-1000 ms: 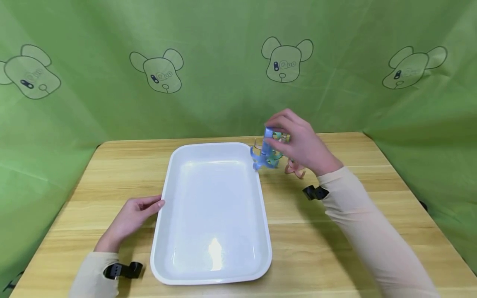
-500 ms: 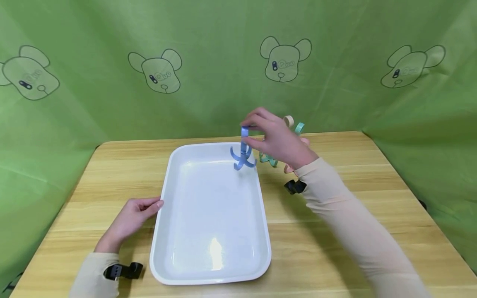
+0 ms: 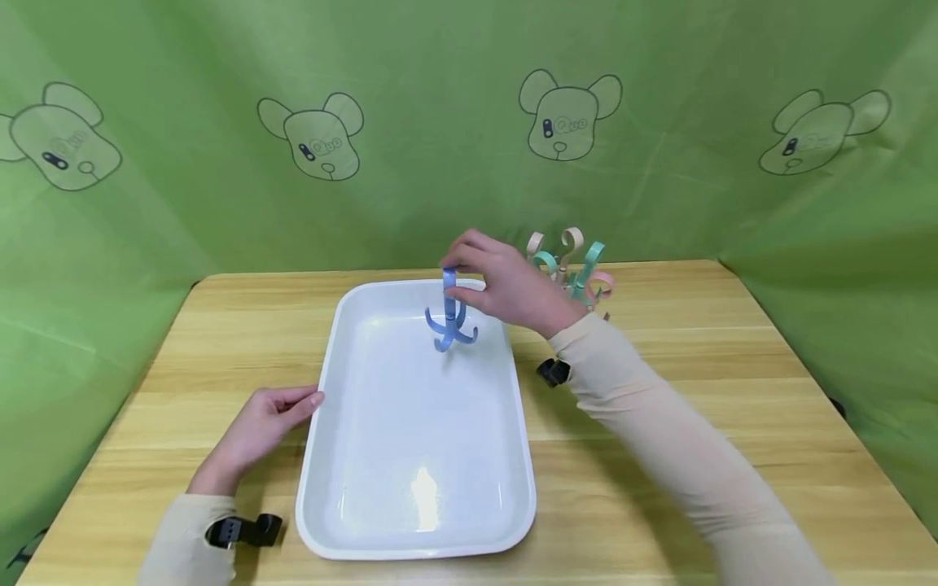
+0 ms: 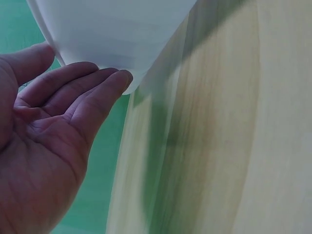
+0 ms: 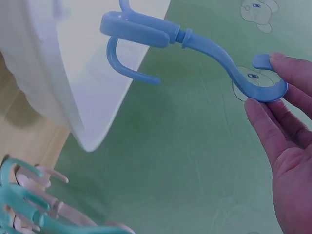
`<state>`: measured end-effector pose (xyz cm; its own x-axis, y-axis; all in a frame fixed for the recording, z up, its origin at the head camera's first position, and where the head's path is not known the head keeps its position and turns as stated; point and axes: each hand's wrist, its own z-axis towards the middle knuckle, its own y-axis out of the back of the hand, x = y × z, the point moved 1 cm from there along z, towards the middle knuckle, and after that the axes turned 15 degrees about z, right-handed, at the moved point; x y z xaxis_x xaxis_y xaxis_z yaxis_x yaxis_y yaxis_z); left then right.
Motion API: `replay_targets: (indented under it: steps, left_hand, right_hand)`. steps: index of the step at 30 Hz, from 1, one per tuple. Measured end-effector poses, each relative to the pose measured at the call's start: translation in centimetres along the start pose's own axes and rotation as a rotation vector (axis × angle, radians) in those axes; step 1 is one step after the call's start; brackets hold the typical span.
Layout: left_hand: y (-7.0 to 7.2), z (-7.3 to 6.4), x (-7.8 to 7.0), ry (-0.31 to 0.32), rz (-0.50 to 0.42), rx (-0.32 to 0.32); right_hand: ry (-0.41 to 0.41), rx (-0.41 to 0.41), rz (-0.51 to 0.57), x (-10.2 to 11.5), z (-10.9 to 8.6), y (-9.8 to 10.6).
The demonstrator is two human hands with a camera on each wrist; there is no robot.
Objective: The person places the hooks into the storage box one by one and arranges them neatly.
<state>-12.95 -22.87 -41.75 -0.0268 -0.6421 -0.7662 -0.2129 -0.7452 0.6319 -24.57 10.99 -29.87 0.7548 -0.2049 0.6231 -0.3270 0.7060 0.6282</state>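
Note:
My right hand (image 3: 506, 281) pinches the curved top of a blue four-armed swivel hook hanger (image 3: 450, 313) between thumb and fingers. The hanger is upright, its arms over the far part of the white tray (image 3: 396, 549). In the right wrist view, the hanger's neck (image 5: 209, 48) runs from the fingers to a round base with curled arms. My left hand (image 3: 256, 427) holds the tray's left rim, thumb at the edge and fingers along the outer wall (image 4: 112, 39).
Several more hook hangers stand to the right behind my right forearm, among them a teal hanger (image 3: 590, 264), a beige hanger (image 3: 572, 240) and a pink hanger (image 3: 601, 283). A green curtain (image 3: 440, 163) rises behind the wooden table (image 3: 659, 456).
My right hand has carried the blue hanger left from beside the other hangers, across the tray's right rim to over its far part. My left hand has stayed at the rim.

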Motion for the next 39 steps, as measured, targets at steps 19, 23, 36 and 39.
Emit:
replay_targets:
  steps: [19, 23, 36, 39]
  left_hand:
    - [0.0, -0.2, -0.1, 0.031, 0.044, -0.009]
    - [0.0, -0.1, 0.0, 0.027, 0.037, -0.011]
    - [0.1, 0.1, -0.1, 0.020, 0.020, 0.005]
    - [0.1, 0.1, -0.1, 0.017, 0.029, 0.006]
  right_hand:
    - [-0.062, 0.182, -0.019, -1.0, 2.6, -3.8]
    - [-0.083, 0.203, -0.026, -1.1, 3.1, -4.4]
    - [-0.129, 0.221, -0.030, -1.9, 3.6, -6.1]
    - [-0.127, 0.225, -0.044, -2.1, 3.7, -6.4]
